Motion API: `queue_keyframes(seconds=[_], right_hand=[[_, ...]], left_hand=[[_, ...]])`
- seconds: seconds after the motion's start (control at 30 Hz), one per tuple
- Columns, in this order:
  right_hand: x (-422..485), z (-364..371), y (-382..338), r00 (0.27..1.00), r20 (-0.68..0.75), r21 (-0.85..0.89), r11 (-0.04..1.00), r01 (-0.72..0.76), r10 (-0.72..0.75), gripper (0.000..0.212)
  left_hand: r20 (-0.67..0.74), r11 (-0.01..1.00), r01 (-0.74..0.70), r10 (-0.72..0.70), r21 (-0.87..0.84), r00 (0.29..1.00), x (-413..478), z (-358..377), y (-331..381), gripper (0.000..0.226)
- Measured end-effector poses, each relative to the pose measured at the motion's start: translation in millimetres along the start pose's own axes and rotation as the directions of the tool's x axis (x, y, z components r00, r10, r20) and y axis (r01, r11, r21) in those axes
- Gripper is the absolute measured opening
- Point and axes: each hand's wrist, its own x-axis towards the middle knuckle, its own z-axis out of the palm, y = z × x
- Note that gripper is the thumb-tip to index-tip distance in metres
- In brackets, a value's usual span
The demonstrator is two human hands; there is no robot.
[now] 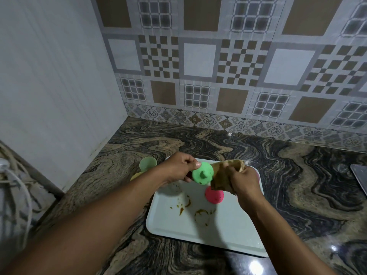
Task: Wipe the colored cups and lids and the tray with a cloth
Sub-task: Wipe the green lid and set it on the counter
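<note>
1. Green lid [202,173] with a nub in its middle is held up over the far part of the tray, nub side toward the camera, with a few dark specks on it
2. Left hand [178,167] pinches the lid at its far-left edge, with the thumb on the rim and the other fingers curled behind it
3. Right hand [243,180] grips a bunched brown cloth [221,175] with its fingers curled tight round it; the cloth touches the lid's right edge
4. Pink cup [214,196] sits on the tray just near of the lid, its far edge tucked under the hanging cloth; can't tell which way up it is
5. White tray [228,233] lies flat on the surface, with brown-yellow stains [200,213], rings and smears, in its middle
6. Pale green cup [148,165] stands on the surface just left of the tray's far-left corner; a yellow piece [135,176] is just near of it, mostly hidden by the left forearm
7. Surface [297,175] is dark swirled stone; patterned tiles [218,66] cover the far wall and a plain white panel [49,86] the left wall
8. Grey metal edge [359,175] shows at the right border; can't tell what it is
</note>
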Motion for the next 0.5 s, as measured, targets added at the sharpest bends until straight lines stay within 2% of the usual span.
queue_keyframes(seconds=[0.03,0.07,0.1,0.17,0.23,0.33,0.43,0.47,0.5], right_hand=[[1.7,-2.5,2.8,0.996,-0.065,-0.044,0.997,0.066,-0.068,0.015],[-0.4,-2.9,3.7,0.984,-0.071,-0.098,0.983,0.154,-0.162,0.016],[-6.6,0.0,3.3,0.964,-0.028,-0.163,0.953,0.256,-0.264,0.026],[-21.8,11.6,8.7,0.896,0.109,-0.308,0.842,0.443,-0.431,0.06],[-35.8,23.4,18.5,0.824,0.155,-0.427,0.715,0.553,-0.545,0.073],[-47.9,28.5,34.6,0.758,0.178,-0.482,0.616,0.623,-0.628,0.073],[-54.6,26.5,47.5,0.634,0.355,-0.486,0.444,0.753,-0.687,0.067],[-56.0,25.1,48.9,0.62,0.367,-0.468,0.439,0.767,-0.693,0.063],[-57.7,23.1,48.5,0.644,0.317,-0.443,0.491,0.75,-0.696,0.057]], left_hand=[[0.007,0.997,0.031,-0.031,-0.077,1.0,-0.2,0.0,-0.4,0.011],[0.01,0.987,0.049,-0.048,-0.151,0.999,-0.2,0.4,-1.2,0.012],[0.01,0.974,0.053,-0.053,-0.222,0.999,-0.3,1.1,-1.9,0.011],[0.001,0.938,0.039,-0.041,-0.344,0.999,-0.4,3.5,-1.3,0.012],[-0.021,0.924,0.013,-0.022,-0.381,1.0,1.4,5.7,0.9,0.014],[-0.073,0.934,-0.004,-0.024,-0.357,0.997,1.7,3.3,-2.7,0.013],[-0.129,0.92,-0.013,-0.042,-0.392,0.991,1.7,-3.5,-11.5,0.012],[-0.14,0.911,-0.014,-0.049,-0.413,0.989,2.1,-5.2,-14.2,0.012],[-0.151,0.897,-0.017,-0.056,-0.442,0.987,2.3,-5.7,-16.0,0.011]])
